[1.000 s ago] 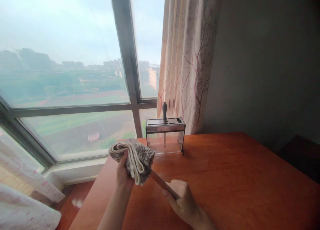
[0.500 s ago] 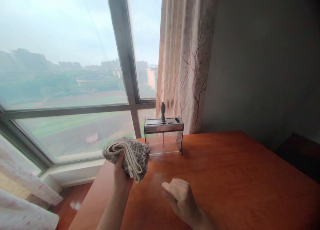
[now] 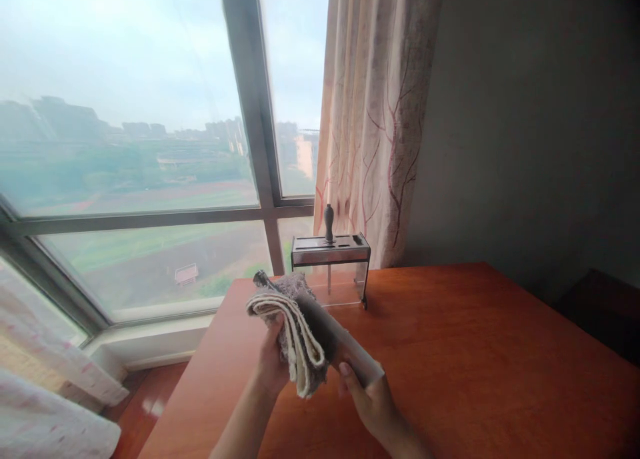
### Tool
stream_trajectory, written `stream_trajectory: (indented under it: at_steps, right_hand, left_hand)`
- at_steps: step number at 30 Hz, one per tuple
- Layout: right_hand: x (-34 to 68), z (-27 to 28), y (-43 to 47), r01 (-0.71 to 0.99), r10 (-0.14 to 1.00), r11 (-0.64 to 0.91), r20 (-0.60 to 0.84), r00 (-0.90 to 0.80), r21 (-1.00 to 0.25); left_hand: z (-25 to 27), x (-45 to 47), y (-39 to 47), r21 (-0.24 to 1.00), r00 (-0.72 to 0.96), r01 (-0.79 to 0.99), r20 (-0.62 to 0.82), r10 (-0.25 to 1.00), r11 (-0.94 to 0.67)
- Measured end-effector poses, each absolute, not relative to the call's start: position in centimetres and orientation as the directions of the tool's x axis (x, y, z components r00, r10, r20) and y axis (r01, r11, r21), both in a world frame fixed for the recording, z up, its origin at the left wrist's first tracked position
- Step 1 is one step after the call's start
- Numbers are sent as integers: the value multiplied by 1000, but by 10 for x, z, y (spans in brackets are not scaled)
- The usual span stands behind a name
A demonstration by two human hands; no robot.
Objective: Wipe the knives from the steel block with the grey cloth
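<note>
My left hand [image 3: 274, 366] is closed round a folded grey-brown fluffy towel [image 3: 300, 346] with a pale underside. A wide-bladed kitchen knife [image 3: 355, 352] slants across behind the towel. Its dark end [image 3: 261, 279], which looks like the handle, sticks out past the towel's upper left. My right hand [image 3: 373, 399] pinches the lower right end of the blade, thumb on the near side. The towel hides the middle of the knife. Beyond both hands, a clear-sided knife block [image 3: 330, 254] with a metal top holds one grey-handled tool [image 3: 329, 222] upright.
The reddish-brown wooden table [image 3: 450, 352] extends to the right. Behind it hang a patterned curtain [image 3: 375, 112] and a grey wall [image 3: 515, 146]. A large window [image 3: 150, 159] lies to the left, with a low sill [image 3: 155, 336] beside the table.
My left hand and the towel have moved right, closer to my right hand. The knife's broad blade now shows between the towel and my right hand. The view has shifted slightly.
</note>
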State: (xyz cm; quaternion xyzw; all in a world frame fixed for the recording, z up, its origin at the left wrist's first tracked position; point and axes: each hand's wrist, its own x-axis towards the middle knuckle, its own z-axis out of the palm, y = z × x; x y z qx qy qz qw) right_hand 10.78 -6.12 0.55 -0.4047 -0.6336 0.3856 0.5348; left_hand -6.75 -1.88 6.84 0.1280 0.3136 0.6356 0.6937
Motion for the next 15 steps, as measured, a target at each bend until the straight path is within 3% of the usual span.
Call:
stream_trajectory:
  at_steps: [4,9,15]
  right_hand:
    - [108,10,-59,129,901,432,420,-112,-892]
    - [110,22,-61,343,786,617,575,-227,-709]
    - [109,22,-64,433,721,691,592,-360,-578]
  left_hand:
    - [69,-59,-18,603,-24,-783,-271,962,150]
    - [81,-77,-11,613,-257,-787,-216,942,-74]
    - [94,-113,-1,596,-498,-738,-164,851,-316]
